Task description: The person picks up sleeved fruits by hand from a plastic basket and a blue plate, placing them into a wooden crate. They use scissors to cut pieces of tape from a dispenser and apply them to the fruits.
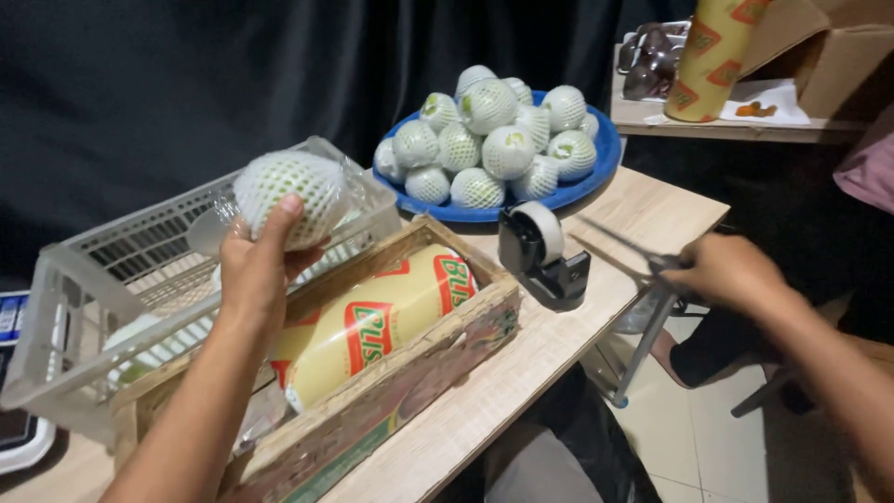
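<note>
My left hand [251, 265] holds up a round fruit in white foam netting and clear film [291, 194], above the clear plastic crate [112, 270]. My right hand [726, 270] grips a pair of scissors [624, 247] over the right edge of the wooden table [549, 335], blades pointing left toward the tape dispenser [542, 253]. Below the left hand, a wooden box [410, 382] holds a yellow roll of cling film [377, 321].
A blue plate [596, 172] piled with several net-wrapped fruits stands at the back of the table. Another yellow film roll [712, 56] and cardboard boxes [838, 56] sit on a shelf at the back right. A dark curtain hangs behind.
</note>
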